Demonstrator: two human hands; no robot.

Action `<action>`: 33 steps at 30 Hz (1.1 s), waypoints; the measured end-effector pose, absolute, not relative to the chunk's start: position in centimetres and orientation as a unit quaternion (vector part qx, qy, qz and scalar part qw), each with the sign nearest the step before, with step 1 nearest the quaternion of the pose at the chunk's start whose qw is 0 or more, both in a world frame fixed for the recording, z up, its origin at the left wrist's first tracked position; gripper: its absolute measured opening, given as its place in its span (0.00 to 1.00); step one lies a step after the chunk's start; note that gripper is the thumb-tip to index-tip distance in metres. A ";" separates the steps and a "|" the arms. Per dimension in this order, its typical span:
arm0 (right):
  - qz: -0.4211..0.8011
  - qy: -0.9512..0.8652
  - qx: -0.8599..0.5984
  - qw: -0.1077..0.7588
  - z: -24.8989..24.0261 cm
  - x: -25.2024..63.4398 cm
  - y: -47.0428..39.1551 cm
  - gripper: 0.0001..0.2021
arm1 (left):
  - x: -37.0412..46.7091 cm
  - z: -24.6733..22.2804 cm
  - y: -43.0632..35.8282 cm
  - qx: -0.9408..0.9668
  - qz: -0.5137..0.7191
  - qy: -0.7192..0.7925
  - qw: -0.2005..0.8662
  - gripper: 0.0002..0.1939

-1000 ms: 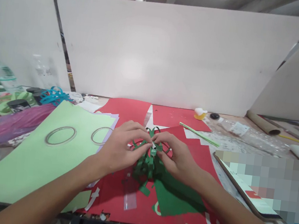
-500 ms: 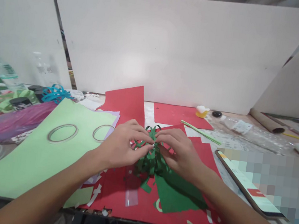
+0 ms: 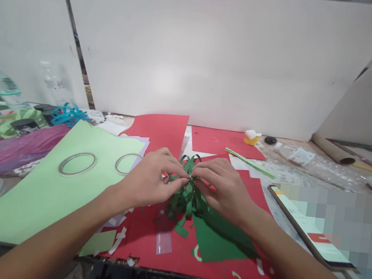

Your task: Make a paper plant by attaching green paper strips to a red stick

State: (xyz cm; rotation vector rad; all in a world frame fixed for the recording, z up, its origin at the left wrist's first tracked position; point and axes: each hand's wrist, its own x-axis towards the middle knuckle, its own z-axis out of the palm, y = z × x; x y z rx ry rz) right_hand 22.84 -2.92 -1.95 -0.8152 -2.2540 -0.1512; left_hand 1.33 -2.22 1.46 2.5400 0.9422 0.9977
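A bundle of looped dark green paper strips (image 3: pixel 183 201) sits over red paper in front of me. My left hand (image 3: pixel 157 176) reaches in from the left, its thumb and forefinger pinched at the top middle of the loops. From the other side my right hand (image 3: pixel 222 187) pinches the same spot, fingertips nearly touching the left ones. What exactly lies between the fingertips is small and mostly hidden. Beneath the right hand lies a dark green paper sheet (image 3: pixel 221 239). A clear plastic strip (image 3: pixel 163 236) is below the loops on the red paper (image 3: pixel 139 247).
On the left, light green paper (image 3: pixel 36 202) carries two tape rolls, one being the left roll (image 3: pixel 76 176). Blue paper loops (image 3: pixel 68 115) and a pink plastic bag (image 3: pixel 22 151) lie beyond. A phone (image 3: pixel 313 232) is at right, near a plastic bottle (image 3: pixel 318 165). White boards (image 3: pixel 216 57) stand behind.
The red sheet standing at the back has sunk lower and leaned to the right. Both hands keep their pinch on the green loops, almost unmoved.
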 end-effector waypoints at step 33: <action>0.002 -0.859 -0.308 0.409 -1.8 22.5 -3.1 0.10 | 0.9 1.9 -2.1 0.875 0.344 0.307 0.150 0.06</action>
